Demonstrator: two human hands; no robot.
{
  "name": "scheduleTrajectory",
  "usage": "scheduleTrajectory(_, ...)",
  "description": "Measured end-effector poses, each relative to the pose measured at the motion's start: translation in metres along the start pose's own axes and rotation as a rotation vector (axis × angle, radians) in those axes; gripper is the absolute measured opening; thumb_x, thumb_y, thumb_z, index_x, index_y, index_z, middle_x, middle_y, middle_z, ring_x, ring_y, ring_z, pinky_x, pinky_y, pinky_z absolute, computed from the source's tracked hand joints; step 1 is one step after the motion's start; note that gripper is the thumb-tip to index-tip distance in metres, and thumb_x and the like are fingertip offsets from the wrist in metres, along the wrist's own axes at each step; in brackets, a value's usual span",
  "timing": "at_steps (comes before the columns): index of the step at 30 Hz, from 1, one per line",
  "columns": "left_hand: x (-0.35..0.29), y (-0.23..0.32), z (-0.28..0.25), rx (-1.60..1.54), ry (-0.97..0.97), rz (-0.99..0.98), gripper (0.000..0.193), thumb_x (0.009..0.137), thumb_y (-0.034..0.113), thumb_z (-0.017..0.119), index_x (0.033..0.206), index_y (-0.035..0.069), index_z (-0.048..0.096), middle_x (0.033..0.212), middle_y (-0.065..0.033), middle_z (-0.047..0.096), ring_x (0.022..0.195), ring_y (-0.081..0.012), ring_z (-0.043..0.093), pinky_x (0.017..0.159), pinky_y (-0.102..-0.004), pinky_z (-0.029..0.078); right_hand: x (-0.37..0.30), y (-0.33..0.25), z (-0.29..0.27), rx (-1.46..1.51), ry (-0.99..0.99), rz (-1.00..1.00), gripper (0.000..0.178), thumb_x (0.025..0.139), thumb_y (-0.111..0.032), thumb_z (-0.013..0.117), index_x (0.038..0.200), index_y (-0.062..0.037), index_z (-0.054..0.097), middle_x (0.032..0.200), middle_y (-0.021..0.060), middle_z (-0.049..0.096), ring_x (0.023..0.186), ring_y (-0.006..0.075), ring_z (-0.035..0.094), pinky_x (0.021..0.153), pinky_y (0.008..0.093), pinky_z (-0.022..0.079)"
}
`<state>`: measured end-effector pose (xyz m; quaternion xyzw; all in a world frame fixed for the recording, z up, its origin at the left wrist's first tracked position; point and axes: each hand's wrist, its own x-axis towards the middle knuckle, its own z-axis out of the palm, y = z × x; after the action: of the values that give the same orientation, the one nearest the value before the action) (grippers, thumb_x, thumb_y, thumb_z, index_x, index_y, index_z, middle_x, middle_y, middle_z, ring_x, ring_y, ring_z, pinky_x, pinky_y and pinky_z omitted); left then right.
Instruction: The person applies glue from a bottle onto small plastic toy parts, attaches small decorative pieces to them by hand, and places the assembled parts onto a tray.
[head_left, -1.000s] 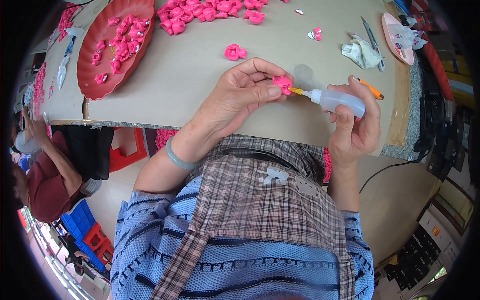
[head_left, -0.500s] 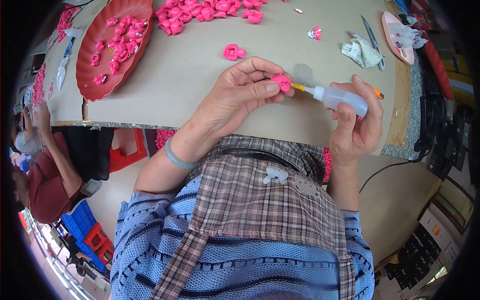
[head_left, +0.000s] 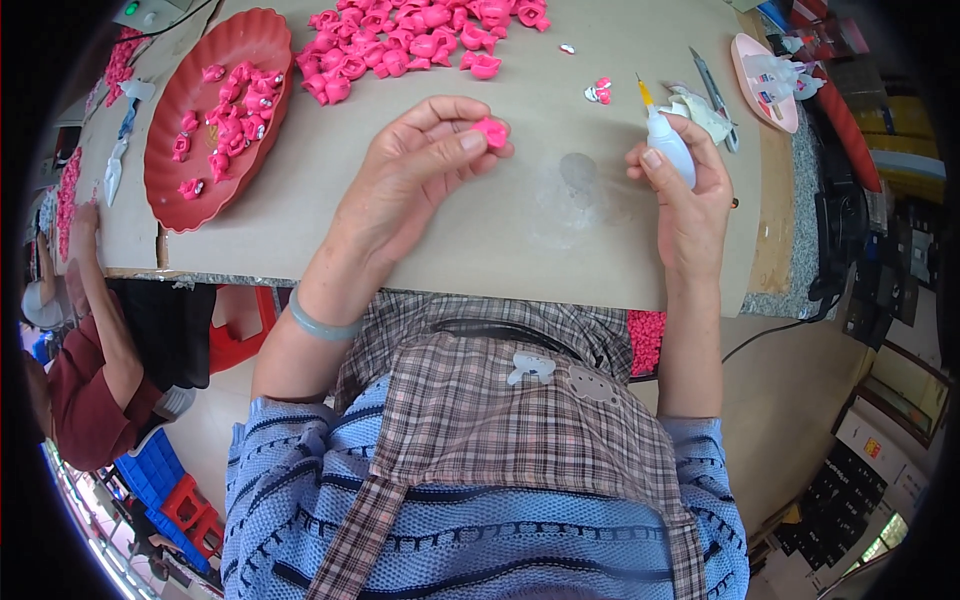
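My left hand (head_left: 425,155) pinches a small bright pink moulded plastic piece (head_left: 493,132) between thumb and fingers above the table. Over to the right, my right hand (head_left: 697,200) is closed round a squeeze bottle (head_left: 670,148) of whitish plastic. Its thin yellow needle tip points up and away from me, apart from the pink piece. A small white and pink piece (head_left: 598,91) lies on the paper-covered table just left of the tip. Farther off is a tiny white and dark piece (head_left: 567,48).
Loose pink pieces are heaped (head_left: 400,40) at the far side. A red scalloped tray (head_left: 205,60) holds more at left. Right of my bottle lie a crumpled white cloth (head_left: 703,116), a slim metal tool (head_left: 712,88) and a pink dish (head_left: 777,117) with small bottles. A co-worker (head_left: 95,375) sits at left.
The bottle's tip has left the pink piece and turned upward. My hands have moved apart, the left one leftward. A loose pink piece near my left hand no longer shows.
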<state>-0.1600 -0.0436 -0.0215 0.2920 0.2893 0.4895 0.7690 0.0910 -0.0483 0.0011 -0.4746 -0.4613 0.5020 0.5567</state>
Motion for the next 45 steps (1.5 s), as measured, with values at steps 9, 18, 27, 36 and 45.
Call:
scheduleTrajectory(9,-0.002,0.009,0.001,-0.006,-0.003,0.029,0.026,0.090,0.008,0.057,0.114,0.000,0.054,0.108,-0.0151,0.063,0.094,-0.0209,0.064,0.086,-0.0283,0.052,0.045,0.005,0.015,-0.885,-0.035,-0.301,0.019,0.079,-0.005,0.064,0.097,-0.0028,0.063,0.087,0.0081,0.056,0.080,0.0227,0.060,0.074,0.0352,0.049)
scheduleTrajectory(18,-0.021,-0.007,0.007,-0.095,-0.002,-0.139,0.032,0.090,0.007,0.055,0.120,-0.003,0.054,0.111,-0.0178,0.061,0.095,-0.0189,0.064,0.085,-0.0274,0.052,0.055,0.002,0.028,-1.257,-0.145,-0.403,0.014,0.078,-0.007,0.065,0.090,-0.0015,0.067,0.087,0.0105,0.055,0.076,0.0275,0.061,0.067,0.0405,0.050)
scheduleTrajectory(27,-0.021,-0.013,0.009,-0.052,-0.024,-0.132,0.031,0.089,0.008,0.059,0.117,-0.003,0.057,0.104,-0.0136,0.063,0.082,-0.0121,0.061,0.075,-0.0223,0.051,0.039,-0.004,0.025,-0.986,-0.214,-0.391,0.014,0.081,-0.004,0.062,0.094,-0.0026,0.060,0.083,0.0057,0.061,0.071,0.0155,0.058,0.063,0.0286,0.046)
scheduleTrajectory(36,-0.022,-0.021,0.019,0.039,-0.035,-0.139,0.024,0.090,0.010,0.060,0.111,-0.003,0.059,0.096,-0.0103,0.065,0.080,-0.0127,0.061,0.072,-0.0227,0.050,-0.018,-0.014,0.031,-0.327,-0.253,0.075,0.015,0.079,-0.004,0.068,0.093,-0.0029,0.066,0.084,0.0026,0.066,0.076,0.0070,0.061,0.068,0.0220,0.050)
scheduleTrajectory(45,-0.023,-0.025,0.027,0.161,-0.013,-0.114,0.022,0.088,0.008,0.063,0.107,-0.002,0.062,0.089,-0.0080,0.066,0.075,-0.0126,0.064,0.069,-0.0225,0.052,-0.025,-0.004,0.032,-0.515,-0.357,-0.341,0.019,0.073,0.000,0.071,0.091,-0.0032,0.067,0.082,0.0066,0.067,0.074,0.0147,0.064,0.065,0.0257,0.050)
